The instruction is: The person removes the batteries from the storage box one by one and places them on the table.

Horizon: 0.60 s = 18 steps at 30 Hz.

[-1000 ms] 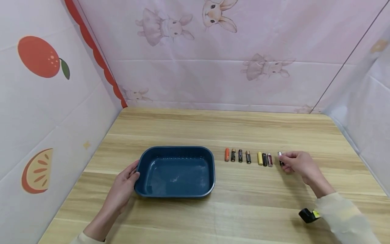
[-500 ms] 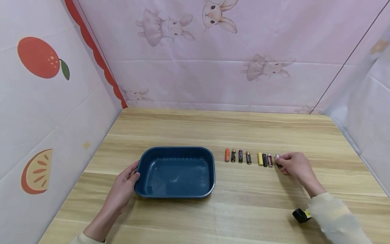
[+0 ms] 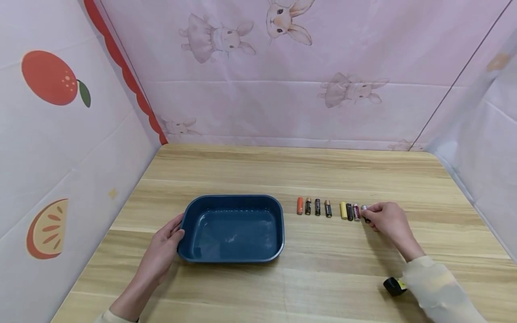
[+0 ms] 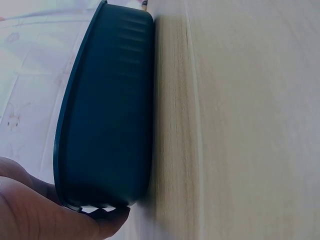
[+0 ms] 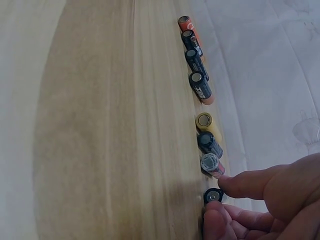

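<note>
My left hand (image 3: 160, 249) grips the left end of a dark blue rectangular tray (image 3: 230, 260); the left wrist view shows the tray's outer wall (image 4: 107, 110) with the fingers at its near end. At the right end of a row of batteries, my right hand (image 3: 388, 220) pinches a dark battery with a silver end (image 5: 214, 195) between thumb and fingers. Just left of it lies a dark red battery (image 3: 357, 212), then a black battery (image 3: 349, 212) and a yellow battery (image 3: 343, 210). The held battery is partly hidden by the fingers.
Past a small gap on the left lie several more batteries, an orange battery (image 3: 300, 206) at the far end. All are on a wooden table (image 3: 323, 278). A black device with a yellow mark (image 3: 394, 287) sits at the right sleeve. Printed cloth (image 3: 258, 112) hangs behind.
My right hand has shifted left with the battery, bringing it close beside the dark red one. The left hand and the tray have stayed in place.
</note>
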### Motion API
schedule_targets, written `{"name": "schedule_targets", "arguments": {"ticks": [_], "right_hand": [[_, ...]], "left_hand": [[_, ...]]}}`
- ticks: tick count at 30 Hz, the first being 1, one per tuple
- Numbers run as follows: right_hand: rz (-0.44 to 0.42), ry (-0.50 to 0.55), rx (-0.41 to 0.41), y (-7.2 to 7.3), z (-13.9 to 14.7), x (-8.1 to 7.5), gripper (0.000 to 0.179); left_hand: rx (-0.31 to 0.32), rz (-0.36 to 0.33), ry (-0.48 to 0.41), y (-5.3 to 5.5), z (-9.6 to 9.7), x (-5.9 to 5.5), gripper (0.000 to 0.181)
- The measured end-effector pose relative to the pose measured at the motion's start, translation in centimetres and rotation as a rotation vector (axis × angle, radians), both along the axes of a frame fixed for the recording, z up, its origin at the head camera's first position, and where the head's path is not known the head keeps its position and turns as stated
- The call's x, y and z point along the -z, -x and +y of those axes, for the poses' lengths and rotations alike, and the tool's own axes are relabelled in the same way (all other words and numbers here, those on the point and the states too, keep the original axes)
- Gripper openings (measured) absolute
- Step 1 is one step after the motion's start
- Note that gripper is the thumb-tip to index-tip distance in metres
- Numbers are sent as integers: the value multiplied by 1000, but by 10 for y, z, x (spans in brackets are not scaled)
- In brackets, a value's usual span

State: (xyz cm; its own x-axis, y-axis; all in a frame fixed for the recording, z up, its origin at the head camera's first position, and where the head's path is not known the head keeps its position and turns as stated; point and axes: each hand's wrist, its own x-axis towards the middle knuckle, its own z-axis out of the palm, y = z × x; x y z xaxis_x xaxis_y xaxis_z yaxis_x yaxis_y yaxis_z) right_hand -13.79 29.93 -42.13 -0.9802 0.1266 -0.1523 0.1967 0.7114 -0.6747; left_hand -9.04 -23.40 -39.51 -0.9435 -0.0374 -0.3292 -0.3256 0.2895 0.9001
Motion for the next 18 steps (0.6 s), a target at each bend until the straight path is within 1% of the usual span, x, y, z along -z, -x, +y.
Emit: {"name": "schedule_targets", "arguments": {"ticks": [4, 11, 18], "right_hand": [[2, -12, 1, 0, 1, 0, 31], [-2, -58, -2, -2, 4, 0, 45], [1, -60, 7, -2, 5, -1, 48]], "left_hand": [[1, 2, -2, 0, 0, 0, 56], [13, 15, -12, 0, -1, 0, 57], [9, 8, -12, 0, -1, -1, 56]]}}
